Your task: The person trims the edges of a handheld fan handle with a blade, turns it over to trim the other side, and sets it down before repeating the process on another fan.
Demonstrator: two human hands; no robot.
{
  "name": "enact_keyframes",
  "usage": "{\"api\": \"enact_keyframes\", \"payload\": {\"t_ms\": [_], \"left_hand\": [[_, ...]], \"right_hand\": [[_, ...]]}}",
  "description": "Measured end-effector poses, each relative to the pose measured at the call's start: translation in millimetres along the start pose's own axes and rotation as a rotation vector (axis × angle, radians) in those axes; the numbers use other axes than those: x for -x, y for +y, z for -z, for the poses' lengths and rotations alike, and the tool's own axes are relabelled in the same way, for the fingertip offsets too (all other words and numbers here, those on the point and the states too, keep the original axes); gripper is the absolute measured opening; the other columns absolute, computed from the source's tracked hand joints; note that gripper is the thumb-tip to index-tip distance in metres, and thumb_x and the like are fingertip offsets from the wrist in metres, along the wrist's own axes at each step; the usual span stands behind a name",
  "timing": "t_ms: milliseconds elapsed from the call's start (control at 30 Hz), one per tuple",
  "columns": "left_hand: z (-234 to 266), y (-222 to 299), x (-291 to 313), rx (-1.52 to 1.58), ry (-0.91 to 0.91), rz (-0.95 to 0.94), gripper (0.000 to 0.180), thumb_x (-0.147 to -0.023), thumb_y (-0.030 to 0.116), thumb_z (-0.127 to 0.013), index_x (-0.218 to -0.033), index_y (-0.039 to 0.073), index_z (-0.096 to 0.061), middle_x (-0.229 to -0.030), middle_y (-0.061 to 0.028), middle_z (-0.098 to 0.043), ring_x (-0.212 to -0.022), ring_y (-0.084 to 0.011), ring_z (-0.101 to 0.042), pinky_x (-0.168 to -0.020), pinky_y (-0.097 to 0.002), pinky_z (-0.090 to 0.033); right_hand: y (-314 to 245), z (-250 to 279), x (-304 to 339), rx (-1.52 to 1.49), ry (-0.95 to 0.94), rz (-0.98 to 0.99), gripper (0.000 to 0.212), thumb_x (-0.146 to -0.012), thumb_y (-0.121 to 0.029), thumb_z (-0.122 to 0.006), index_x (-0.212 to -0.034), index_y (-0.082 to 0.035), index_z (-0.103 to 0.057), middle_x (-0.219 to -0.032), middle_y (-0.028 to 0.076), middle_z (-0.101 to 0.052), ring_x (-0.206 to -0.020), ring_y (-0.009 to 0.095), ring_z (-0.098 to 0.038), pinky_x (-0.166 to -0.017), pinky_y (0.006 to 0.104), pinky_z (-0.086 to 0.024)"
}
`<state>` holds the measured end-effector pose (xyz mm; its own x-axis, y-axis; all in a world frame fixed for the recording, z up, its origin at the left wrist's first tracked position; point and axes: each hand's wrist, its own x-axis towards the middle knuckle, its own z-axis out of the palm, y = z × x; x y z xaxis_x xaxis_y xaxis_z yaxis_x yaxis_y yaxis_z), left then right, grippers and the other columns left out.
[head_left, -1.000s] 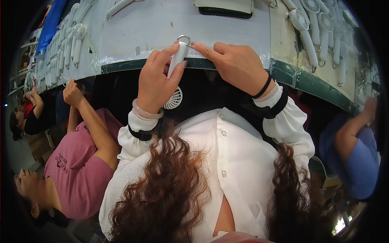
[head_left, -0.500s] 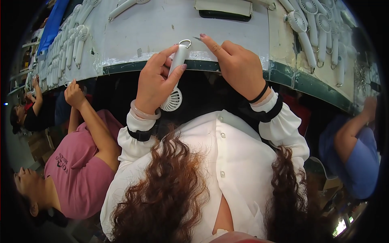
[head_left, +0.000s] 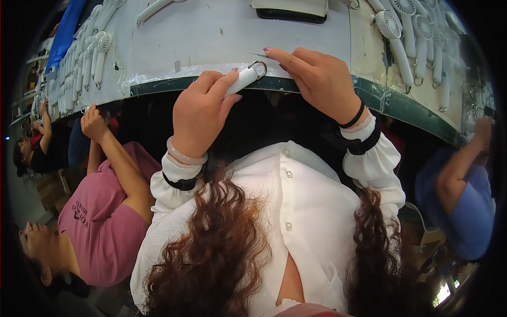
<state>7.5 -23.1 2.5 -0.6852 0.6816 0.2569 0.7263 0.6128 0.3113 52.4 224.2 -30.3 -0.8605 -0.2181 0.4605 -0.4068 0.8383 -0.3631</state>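
Note:
My left hand (head_left: 203, 108) is closed around a small white handheld fan (head_left: 244, 81), held just over the table's near edge. Its handle end, with a metal ring clip (head_left: 259, 68), points up and to the right; the fan head is hidden behind my hand. To the right, my right hand (head_left: 322, 79) pinches a thin, pointed metal tool (head_left: 260, 55), perhaps tweezers or a blade; its exact kind is unclear. The tool's tip points left, above the ring clip and apart from it.
Rows of white handheld fans (head_left: 87, 58) lie on the table at the left, and more fans (head_left: 417, 31) at the right. A dark flat case (head_left: 292, 15) lies at the back. Co-workers sit on both sides, one in a pink shirt (head_left: 105, 222), one in blue (head_left: 462, 206).
My left hand has tilted the fan so its ring end leans further right, and the fan head has gone out of sight. My right hand has shifted slightly right with the pointed tool.

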Motion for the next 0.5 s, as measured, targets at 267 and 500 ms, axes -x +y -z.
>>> {"api": "enact_keyframes", "payload": {"t_ms": [267, 500], "left_hand": [[1, -3, -2, -0.026, 0.012, -0.058, 0.041, -0.072, 0.010, -0.078, -0.112, 0.013, -0.067, -0.094, -0.0066, -0.062, -0.076, -0.0247, -0.060, -0.066, -0.0346, -0.049], [-1, -5, -2, -0.020, 0.018, -0.059, 0.042, -0.072, 0.010, -0.078, -0.112, 0.014, -0.068, -0.094, -0.0065, -0.061, -0.076, -0.0245, -0.060, -0.067, -0.0347, -0.048]], "right_hand": [[10, 14, -1, 0.109, -0.071, 0.174, 0.051, -0.085, -0.007, -0.064, -0.130, -0.029, -0.060, -0.082, -0.002, -0.058, -0.067, 0.017, -0.058, -0.059, 0.0297, -0.047], [15, 11, 0, 0.129, -0.093, 0.230, 0.050, -0.085, -0.008, -0.064, -0.129, -0.030, -0.061, -0.083, -0.002, -0.058, -0.069, 0.017, -0.058, -0.060, 0.0298, -0.047]]}}
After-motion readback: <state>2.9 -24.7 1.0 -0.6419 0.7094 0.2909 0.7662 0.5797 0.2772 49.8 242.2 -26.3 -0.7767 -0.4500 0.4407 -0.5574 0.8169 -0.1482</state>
